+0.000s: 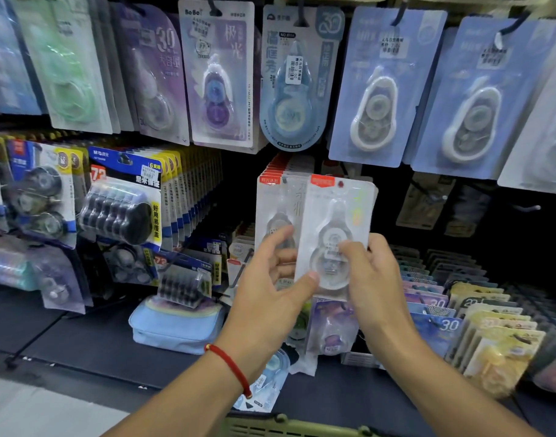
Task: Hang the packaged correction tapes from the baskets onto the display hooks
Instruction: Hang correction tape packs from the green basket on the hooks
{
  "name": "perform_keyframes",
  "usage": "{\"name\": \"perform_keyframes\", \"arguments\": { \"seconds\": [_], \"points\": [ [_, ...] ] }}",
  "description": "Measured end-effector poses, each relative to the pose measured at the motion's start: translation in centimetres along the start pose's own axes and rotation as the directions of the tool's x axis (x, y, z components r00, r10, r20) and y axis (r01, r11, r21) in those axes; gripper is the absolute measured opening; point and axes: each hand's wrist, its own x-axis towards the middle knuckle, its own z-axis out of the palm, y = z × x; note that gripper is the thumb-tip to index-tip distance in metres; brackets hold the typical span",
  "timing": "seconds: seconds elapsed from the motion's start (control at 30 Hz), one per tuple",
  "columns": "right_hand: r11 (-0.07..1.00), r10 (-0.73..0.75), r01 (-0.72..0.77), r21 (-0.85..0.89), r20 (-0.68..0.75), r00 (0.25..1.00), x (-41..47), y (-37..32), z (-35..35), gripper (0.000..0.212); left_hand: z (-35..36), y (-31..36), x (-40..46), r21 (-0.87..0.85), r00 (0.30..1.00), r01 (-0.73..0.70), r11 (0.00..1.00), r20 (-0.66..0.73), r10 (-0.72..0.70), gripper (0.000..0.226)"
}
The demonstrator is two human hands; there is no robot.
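Note:
A white packaged correction tape [336,216] with a red top label is held upright in front of the middle display row. My left hand [270,298] pinches its lower left edge with the thumb, fingers reaching behind toward a row of matching packs [275,203] hanging on a hook. My right hand [374,279] grips its lower right side, thumb over the clear blister. The pack's hang hole [340,184] sits at the height of that row's top. A green basket rim [289,425] shows at the bottom edge.
Blue and purple tape packs [384,86] hang on hooks above. Black multi-pack rolls [118,209] hang at left. A bare hook [529,208] juts out at right. Pastel packs [459,313] stand in rows at lower right. A light blue pouch [175,326] lies on the shelf.

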Motion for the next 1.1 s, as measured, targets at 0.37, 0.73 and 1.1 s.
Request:
{"name": "perform_keyframes", "arguments": {
  "seconds": [0.37,0.73,1.1],
  "points": [
    [0.999,-0.009,0.003,-0.034,-0.174,0.985,0.1,-0.5,-1.1,0.032,0.5,0.2,-0.5,-0.007,0.995,0.016,1.0,0.097,-0.015,0.072],
    [0.645,-0.116,0.087,-0.76,0.015,0.993,1.2,2.7,-2.9,0.08,-1.9,-1.4,1.5,0.705,0.949,-0.277,0.653,0.095,0.3,0.069],
    [0.12,-0.33,0.437,-0.891,0.38,0.864,6.0,4.6,0.0,0.084,-2.1,-4.3,2.8,0.873,0.97,-0.231,0.429,0.169,0.177,0.109]
  ]
}}
